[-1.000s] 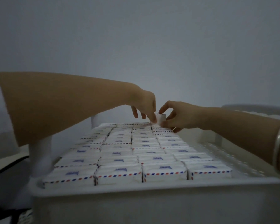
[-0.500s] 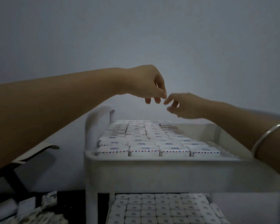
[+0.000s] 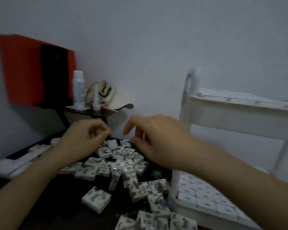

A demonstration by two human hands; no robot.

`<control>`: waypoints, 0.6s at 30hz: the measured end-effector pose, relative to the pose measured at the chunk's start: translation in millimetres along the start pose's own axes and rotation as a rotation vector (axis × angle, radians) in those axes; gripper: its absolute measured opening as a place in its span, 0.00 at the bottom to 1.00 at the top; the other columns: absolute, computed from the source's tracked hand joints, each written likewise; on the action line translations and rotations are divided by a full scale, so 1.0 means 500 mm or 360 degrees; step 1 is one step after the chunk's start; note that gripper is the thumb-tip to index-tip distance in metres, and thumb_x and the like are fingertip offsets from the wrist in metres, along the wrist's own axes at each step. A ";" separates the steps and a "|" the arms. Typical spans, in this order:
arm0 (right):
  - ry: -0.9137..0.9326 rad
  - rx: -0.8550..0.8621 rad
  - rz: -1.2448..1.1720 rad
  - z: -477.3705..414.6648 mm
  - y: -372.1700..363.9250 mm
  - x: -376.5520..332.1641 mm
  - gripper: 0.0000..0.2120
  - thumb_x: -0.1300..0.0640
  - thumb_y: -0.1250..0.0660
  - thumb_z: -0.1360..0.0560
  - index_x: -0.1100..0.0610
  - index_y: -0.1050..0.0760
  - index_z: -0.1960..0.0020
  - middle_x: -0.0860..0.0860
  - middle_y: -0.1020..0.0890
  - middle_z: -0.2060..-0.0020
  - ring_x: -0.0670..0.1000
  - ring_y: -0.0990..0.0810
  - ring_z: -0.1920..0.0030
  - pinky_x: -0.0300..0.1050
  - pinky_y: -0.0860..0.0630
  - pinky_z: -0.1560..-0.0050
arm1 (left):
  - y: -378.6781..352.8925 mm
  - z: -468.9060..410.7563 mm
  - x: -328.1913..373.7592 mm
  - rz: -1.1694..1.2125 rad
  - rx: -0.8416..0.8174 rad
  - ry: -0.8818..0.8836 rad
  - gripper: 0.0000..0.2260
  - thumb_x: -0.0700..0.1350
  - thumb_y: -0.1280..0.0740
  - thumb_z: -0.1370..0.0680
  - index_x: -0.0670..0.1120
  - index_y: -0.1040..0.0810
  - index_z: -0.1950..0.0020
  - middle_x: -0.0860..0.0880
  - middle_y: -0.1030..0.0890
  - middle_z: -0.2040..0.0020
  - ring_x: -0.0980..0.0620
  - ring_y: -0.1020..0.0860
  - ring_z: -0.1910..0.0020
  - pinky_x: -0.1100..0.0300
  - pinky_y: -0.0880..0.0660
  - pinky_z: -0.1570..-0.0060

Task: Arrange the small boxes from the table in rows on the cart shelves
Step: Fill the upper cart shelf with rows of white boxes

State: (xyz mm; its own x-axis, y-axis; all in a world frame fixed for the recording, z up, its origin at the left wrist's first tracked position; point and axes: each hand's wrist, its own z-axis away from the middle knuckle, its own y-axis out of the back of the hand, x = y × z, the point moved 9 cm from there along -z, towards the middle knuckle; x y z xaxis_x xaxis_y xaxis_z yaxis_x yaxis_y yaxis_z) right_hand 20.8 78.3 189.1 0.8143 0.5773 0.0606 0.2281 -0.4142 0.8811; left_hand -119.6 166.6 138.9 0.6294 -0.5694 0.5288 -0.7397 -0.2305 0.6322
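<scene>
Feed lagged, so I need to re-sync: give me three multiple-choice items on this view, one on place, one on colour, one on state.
1. The loose boxes lie: A on the dark table; B on the floor; C in a basket.
2. The panel by the wall is: A blue; B red; C green.
3. The cart's lower shelf: A bare; B holds rowed boxes; C holds bottles.
Answers: A, the pile sits on its dark top; B, it shows red; B, neat rows fill it.
</scene>
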 end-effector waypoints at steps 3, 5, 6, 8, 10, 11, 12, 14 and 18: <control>0.0126 -0.0235 -0.0096 -0.039 -0.159 -0.060 0.12 0.56 0.40 0.21 0.47 0.29 0.38 0.47 0.21 0.44 0.53 0.23 0.47 0.49 0.24 0.53 | 0.014 0.116 -0.233 -0.0080 0.0147 0.0500 0.08 0.43 0.32 0.23 0.56 0.20 0.58 0.54 0.19 0.69 0.56 0.21 0.70 0.58 0.24 0.67; 0.0140 -0.0362 -0.0182 -0.068 -0.264 -0.078 0.15 0.59 0.40 0.21 0.49 0.29 0.36 0.49 0.24 0.39 0.53 0.26 0.41 0.49 0.26 0.47 | 0.035 0.194 -0.331 -0.0375 0.0244 0.0628 0.10 0.44 0.33 0.23 0.60 0.23 0.57 0.58 0.20 0.65 0.61 0.23 0.66 0.60 0.26 0.66; 0.0140 -0.0418 -0.0198 -0.086 -0.316 -0.083 0.17 0.60 0.40 0.21 0.50 0.29 0.34 0.50 0.25 0.37 0.54 0.27 0.38 0.51 0.26 0.44 | 0.045 0.223 -0.362 -0.0465 0.0293 0.0624 0.09 0.44 0.32 0.24 0.60 0.23 0.56 0.59 0.20 0.61 0.61 0.24 0.63 0.60 0.27 0.65; 0.0107 -0.0543 -0.0223 -0.125 -0.415 -0.090 0.19 0.62 0.41 0.22 0.51 0.29 0.32 0.53 0.27 0.35 0.55 0.29 0.36 0.53 0.28 0.40 | 0.053 0.258 -0.406 -0.0574 0.0308 0.0556 0.09 0.42 0.31 0.26 0.58 0.23 0.54 0.58 0.20 0.56 0.59 0.24 0.57 0.59 0.27 0.58; 0.0034 -0.0656 -0.0282 -0.166 -0.500 -0.095 0.21 0.62 0.41 0.21 0.53 0.31 0.30 0.54 0.29 0.33 0.56 0.32 0.33 0.53 0.29 0.38 | 0.062 0.273 -0.449 -0.0687 0.0335 0.0519 0.10 0.40 0.31 0.27 0.56 0.23 0.54 0.57 0.21 0.55 0.56 0.25 0.52 0.57 0.28 0.52; -0.0003 -0.0690 -0.0312 -0.187 -0.535 -0.099 0.21 0.62 0.42 0.21 0.53 0.33 0.28 0.54 0.30 0.32 0.56 0.33 0.33 0.53 0.30 0.36 | 0.070 0.277 -0.470 -0.0724 0.0368 0.0527 0.11 0.39 0.31 0.28 0.55 0.22 0.54 0.56 0.21 0.54 0.54 0.25 0.51 0.55 0.27 0.50; -0.0032 -0.0710 -0.0338 -0.209 -0.567 -0.104 0.22 0.62 0.42 0.21 0.54 0.34 0.27 0.55 0.31 0.31 0.57 0.33 0.32 0.52 0.30 0.36 | 0.078 0.277 -0.492 -0.0751 0.0410 0.0540 0.11 0.38 0.31 0.28 0.53 0.22 0.52 0.54 0.21 0.53 0.52 0.25 0.50 0.53 0.27 0.50; -0.0047 -0.0713 -0.0381 -0.252 -0.618 -0.121 0.24 0.64 0.42 0.22 0.54 0.35 0.27 0.55 0.32 0.30 0.58 0.34 0.31 0.53 0.30 0.37 | 0.086 0.270 -0.531 -0.0798 0.0448 0.0574 0.12 0.35 0.32 0.28 0.48 0.20 0.49 0.49 0.19 0.49 0.48 0.24 0.48 0.50 0.26 0.48; -0.0008 -0.0614 -0.0338 -0.336 -0.682 -0.168 0.24 0.60 0.43 0.21 0.51 0.38 0.25 0.55 0.33 0.30 0.60 0.35 0.32 0.54 0.31 0.37 | 0.081 0.244 -0.589 -0.0901 0.0416 0.0601 0.21 0.30 0.33 0.30 0.40 0.22 0.37 0.40 0.23 0.36 0.40 0.26 0.36 0.44 0.31 0.36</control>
State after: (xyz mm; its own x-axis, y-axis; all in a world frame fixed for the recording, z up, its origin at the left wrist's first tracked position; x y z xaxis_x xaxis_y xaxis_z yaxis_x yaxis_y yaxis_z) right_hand -215.1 289.2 -37.6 0.7737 0.6173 -0.1425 0.1759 0.0068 0.9844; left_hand -363.9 228.8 -60.3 0.9368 -0.0068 0.3499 -0.2793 -0.6171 0.7357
